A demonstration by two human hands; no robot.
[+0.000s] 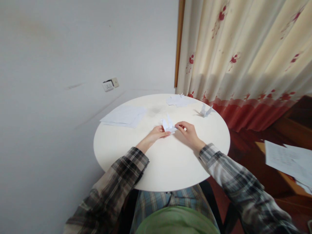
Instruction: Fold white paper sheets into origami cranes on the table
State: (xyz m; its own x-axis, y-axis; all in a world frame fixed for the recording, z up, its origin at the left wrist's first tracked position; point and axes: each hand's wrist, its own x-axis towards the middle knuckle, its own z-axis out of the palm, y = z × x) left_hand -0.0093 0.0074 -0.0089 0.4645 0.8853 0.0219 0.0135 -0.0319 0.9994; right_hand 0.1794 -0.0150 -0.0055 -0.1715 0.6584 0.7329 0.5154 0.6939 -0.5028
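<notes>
Between my hands, above the middle of the round table, is a folded white paper [168,125] with pointed flaps standing up. Its left side is pinched by my left hand [158,132], thumb on the near face. At its right end, the thumb and fingertips of my right hand [187,130] grip a narrow part of the paper. My fingers cover some of its lower folds. A finished-looking paper crane [206,110] stands on the table beyond my right hand, apart from it.
The white round table [165,172] stands against a wall with a socket [108,85]. A stack of white sheets [124,116] lies at its left, more paper [179,100] at the back. A curtain [234,65] hangs behind; printed sheets [287,159] lie on wooden furniture at right.
</notes>
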